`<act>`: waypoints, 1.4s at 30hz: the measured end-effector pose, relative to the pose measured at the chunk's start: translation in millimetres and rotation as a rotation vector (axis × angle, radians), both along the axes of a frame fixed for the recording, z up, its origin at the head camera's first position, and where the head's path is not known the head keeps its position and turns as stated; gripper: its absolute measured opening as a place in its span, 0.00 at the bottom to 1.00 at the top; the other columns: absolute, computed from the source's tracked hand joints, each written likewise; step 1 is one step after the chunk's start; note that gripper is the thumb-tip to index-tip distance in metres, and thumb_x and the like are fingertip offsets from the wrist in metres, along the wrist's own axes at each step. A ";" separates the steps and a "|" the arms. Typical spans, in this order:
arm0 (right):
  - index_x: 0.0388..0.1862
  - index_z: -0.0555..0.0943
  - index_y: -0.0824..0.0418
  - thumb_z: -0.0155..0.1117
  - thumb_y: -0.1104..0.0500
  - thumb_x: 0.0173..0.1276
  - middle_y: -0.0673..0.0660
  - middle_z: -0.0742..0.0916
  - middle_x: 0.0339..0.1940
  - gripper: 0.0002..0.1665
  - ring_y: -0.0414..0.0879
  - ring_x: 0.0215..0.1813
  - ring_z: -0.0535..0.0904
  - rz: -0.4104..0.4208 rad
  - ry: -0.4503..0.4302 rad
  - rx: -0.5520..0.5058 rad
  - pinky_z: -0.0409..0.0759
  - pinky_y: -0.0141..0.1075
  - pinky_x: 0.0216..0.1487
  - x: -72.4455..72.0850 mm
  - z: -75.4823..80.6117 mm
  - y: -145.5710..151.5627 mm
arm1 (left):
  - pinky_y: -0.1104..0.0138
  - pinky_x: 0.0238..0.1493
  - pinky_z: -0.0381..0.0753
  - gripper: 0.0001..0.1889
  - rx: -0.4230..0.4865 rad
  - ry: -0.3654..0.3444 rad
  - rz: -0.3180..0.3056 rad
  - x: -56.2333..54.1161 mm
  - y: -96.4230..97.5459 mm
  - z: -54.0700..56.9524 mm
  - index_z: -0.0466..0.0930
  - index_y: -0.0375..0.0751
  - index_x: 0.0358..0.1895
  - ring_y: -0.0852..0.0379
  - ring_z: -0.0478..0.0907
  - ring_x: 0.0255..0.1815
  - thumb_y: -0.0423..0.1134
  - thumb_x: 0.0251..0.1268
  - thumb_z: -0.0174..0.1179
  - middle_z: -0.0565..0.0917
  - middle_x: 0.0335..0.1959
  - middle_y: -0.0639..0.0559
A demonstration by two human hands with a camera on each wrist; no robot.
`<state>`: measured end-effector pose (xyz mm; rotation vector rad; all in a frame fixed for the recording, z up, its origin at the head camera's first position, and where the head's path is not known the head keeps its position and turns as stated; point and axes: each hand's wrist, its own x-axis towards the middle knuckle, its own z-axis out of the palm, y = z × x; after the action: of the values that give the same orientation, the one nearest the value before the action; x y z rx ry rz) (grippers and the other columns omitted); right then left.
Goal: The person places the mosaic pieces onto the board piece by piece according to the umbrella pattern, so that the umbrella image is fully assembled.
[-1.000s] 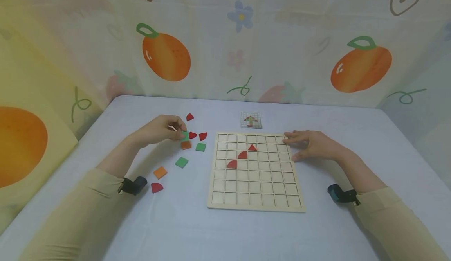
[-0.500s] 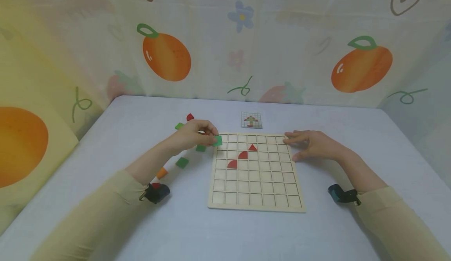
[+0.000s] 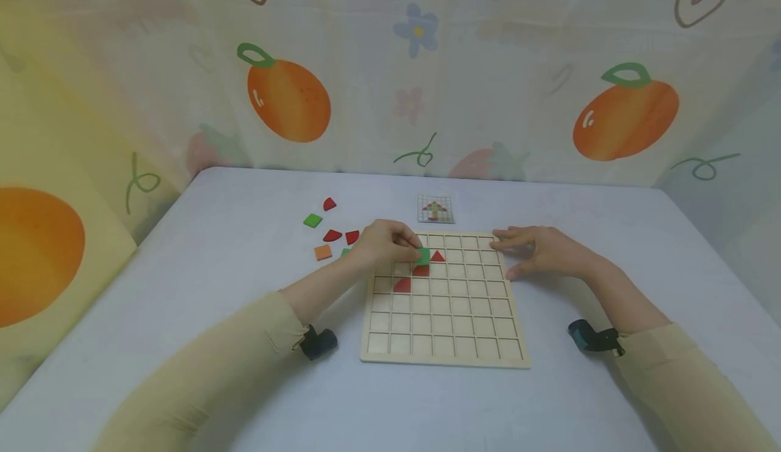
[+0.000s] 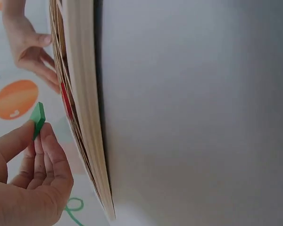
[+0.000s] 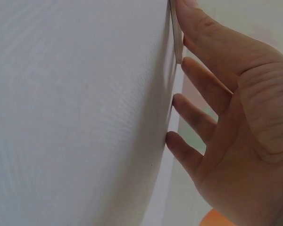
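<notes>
My left hand (image 3: 386, 243) pinches a green square tile (image 3: 424, 256) between thumb and fingertips, over the upper left part of the wooden grid board (image 3: 442, 362). In the left wrist view the green tile (image 4: 38, 117) stands tilted, above the board's surface. In the head view it overlaps the top of a red quarter-round tile (image 3: 421, 271) and sits just left of a red triangle tile (image 3: 437, 257). Another red quarter-round tile (image 3: 403, 285) lies one cell lower left. My right hand (image 3: 543, 252) rests at the board's right edge, its fingers extended and thumb touching the side.
Left of the board lie loose tiles: a green square (image 3: 313, 220), an orange square (image 3: 323, 253) and several red quarter-rounds (image 3: 332, 236). A small pattern card (image 3: 436, 209) lies behind the board. My left forearm hides other tiles.
My left hand has picked the green tile from the loose pieces and carried it right, over the board. The right hand and the board have stayed in place.
</notes>
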<state>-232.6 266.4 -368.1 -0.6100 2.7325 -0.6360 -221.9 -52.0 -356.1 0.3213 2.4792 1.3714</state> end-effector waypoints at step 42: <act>0.58 0.76 0.45 0.73 0.37 0.40 0.49 0.71 0.67 0.42 0.55 0.72 0.56 -0.001 -0.017 -0.033 0.53 0.58 0.66 1.3 0.4 1.1 | 0.71 0.32 0.70 0.03 -0.136 0.170 -0.107 9.4 33.6 -11.2 0.81 0.45 0.28 0.59 0.71 0.28 0.36 0.53 0.66 0.78 0.23 0.55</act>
<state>-231.3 267.5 -367.8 -0.6075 2.7120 -0.6850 -212.4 -18.4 -367.3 0.5517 2.6326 1.1715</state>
